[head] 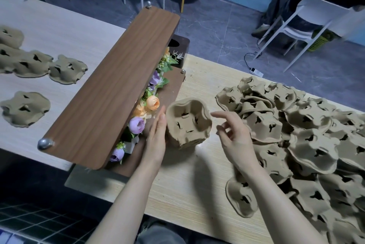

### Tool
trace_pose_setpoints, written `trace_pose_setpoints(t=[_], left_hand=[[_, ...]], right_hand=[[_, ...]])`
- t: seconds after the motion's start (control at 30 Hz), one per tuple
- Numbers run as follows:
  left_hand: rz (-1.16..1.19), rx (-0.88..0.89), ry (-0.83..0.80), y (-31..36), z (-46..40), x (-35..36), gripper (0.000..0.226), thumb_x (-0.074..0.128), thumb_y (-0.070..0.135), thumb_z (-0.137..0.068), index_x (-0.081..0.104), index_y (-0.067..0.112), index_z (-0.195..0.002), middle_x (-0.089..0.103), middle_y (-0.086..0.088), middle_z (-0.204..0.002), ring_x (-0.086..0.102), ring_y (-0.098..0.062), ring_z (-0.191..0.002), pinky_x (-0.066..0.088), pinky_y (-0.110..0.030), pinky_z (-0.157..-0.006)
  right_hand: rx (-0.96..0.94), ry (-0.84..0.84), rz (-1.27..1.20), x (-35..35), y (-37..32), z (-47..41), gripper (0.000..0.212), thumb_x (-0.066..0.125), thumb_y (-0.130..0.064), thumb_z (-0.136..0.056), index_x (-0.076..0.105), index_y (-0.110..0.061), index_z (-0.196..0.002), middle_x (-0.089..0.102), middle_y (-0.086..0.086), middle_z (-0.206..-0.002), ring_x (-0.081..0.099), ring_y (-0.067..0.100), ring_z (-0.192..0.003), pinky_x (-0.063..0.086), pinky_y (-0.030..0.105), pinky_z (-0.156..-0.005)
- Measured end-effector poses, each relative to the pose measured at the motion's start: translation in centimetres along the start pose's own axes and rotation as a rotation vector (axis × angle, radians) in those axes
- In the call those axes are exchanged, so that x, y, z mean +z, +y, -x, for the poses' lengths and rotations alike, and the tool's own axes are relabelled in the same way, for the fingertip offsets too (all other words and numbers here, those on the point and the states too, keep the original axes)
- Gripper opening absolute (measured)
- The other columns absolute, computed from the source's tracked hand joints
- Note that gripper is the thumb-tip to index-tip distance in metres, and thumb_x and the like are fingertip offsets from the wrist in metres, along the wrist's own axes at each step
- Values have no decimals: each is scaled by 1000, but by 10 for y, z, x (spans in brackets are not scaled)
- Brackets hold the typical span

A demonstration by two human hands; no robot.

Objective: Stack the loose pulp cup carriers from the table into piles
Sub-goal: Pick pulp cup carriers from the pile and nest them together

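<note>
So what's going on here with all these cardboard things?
A person is sorting pulp cup carriers into piles. A small stack stands on the table in front of them. The left hand lies flat against its side, fingers straight, steadying it. The right hand hovers beside it, fingers loosely curled, holding nothing. A big loose heap of carriers waits on the right. A few more lie on the other table, past a wooden divider with fake flowers.
</note>
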State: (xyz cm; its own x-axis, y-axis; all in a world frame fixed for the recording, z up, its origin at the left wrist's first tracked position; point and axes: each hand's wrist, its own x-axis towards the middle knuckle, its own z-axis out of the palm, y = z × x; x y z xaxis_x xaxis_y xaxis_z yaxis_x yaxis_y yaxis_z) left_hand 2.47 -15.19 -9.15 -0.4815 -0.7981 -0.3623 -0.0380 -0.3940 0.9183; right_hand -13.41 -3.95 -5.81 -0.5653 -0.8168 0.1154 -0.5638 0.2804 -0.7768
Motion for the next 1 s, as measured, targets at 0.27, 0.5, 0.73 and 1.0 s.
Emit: trace_pose_setpoints(t=[0.27, 0.5, 0.73, 1.0], left_hand=[[-52, 58, 13, 6, -29, 7, 40, 53, 23, -102, 51, 25, -141, 51, 6, -146, 45, -8, -136, 34, -31, -116], [-70, 87, 54, -8, -29, 12, 31, 56, 26, -100, 57, 23, -130, 59, 1, -137, 50, -15, -133, 39, -33, -112], [-191, 84, 56, -31, 7, 15, 48, 63, 44, -93, 41, 46, -136, 42, 10, -146, 34, -3, -141, 24, -23, -116], [90, 29, -5, -31, -20, 25, 69, 69, 49, -76, 54, 30, -140, 57, 9, -142, 48, -11, -136, 32, -47, -118]], right_hand=[[728, -29, -637, 25, -16, 42, 47, 65, -28, -89, 49, -21, -133, 62, 6, -109, 65, 14, -86, 56, 25, -66], [755, -239, -715, 64, -25, 45, 94, 60, -63, -83, -4, -51, -150, 32, -19, -154, 39, 7, -136, 37, 39, -110], [714, -83, -768, 59, 1, 20, 76, 61, -57, -78, 28, -47, -146, 55, -21, -137, 51, 4, -126, 39, 32, -97], [718, -48, -966, 52, 17, 9, 75, 70, -20, -78, 39, -24, -146, 71, -1, -116, 70, 8, -93, 52, 17, -63]])
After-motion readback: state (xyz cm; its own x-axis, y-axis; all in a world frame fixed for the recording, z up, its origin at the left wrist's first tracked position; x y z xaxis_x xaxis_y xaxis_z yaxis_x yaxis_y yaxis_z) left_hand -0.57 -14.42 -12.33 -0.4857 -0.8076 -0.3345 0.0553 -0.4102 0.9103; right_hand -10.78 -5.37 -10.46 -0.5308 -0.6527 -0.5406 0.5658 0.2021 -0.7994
